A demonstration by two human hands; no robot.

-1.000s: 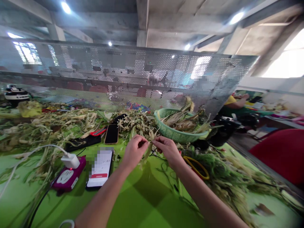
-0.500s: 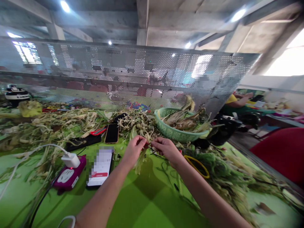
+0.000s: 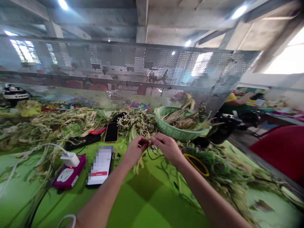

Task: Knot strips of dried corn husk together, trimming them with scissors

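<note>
Above a green table (image 3: pixel 147 199), my left hand (image 3: pixel 135 150) and my right hand (image 3: pixel 167 147) meet fingertip to fingertip. Both pinch a pale, dried leaf strip (image 3: pixel 139 164) that hangs down from the left hand's fingers. A thin dark cord (image 3: pixel 153 156) loops just under the right hand. A green plastic basket (image 3: pixel 177 132) full of dried leaves stands right behind the hands.
Dried leaves (image 3: pixel 52 125) pile along the table's far side and the right edge. On the left lie a lit phone (image 3: pixel 101 166), a dark phone (image 3: pixel 111 132) and a purple power strip (image 3: pixel 68 174) with a white charger. Yellow-handled scissors (image 3: pixel 197 164) lie right. A perforated metal screen (image 3: pixel 133 72) stands behind.
The hands have drawn closer together and shifted slightly up and away. The leaf strip now hangs lower from the left fingers, and the dark cord shows under the right hand.
</note>
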